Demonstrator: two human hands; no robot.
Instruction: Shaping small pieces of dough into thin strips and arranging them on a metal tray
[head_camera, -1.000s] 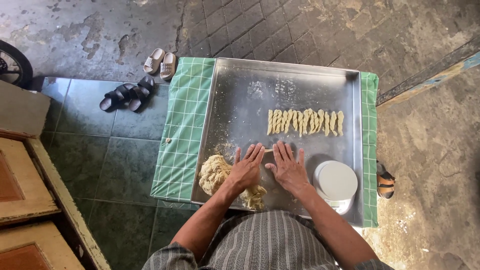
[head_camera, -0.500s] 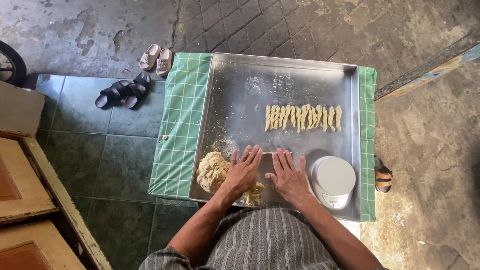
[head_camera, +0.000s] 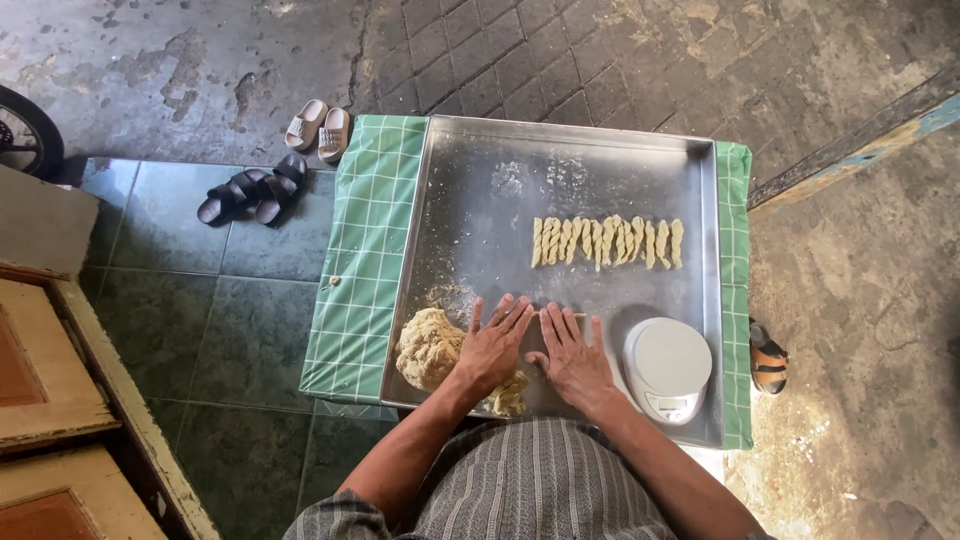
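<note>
Both hands lie flat, palms down, on a large metal tray, side by side with the thumbs nearly meeting. The left hand has its fingers straight and slightly spread, gripping nothing; the right hand lies the same way, fingers stretched forward and close together. A thin strip of dough shows just at the right fingertips and seems to run under both hands, though most of it is hidden, so its length cannot be told.

Just left of the left hand, touching its wrist side, sits a rough lump of dough, and a smaller piece of dough lies under the left wrist near the tray's near edge. Well ahead of the fingertips, a row of twisted dough sticks lies in a line across the tray, each stick close beside the next. Just right of the right hand stands a small round white kitchen scale, near but not touching.

The tray rests on a green checked cloth. Beyond the cloth to the left, on the floor, lie a pair of dark sandals and a pair of pale sandals.
</note>
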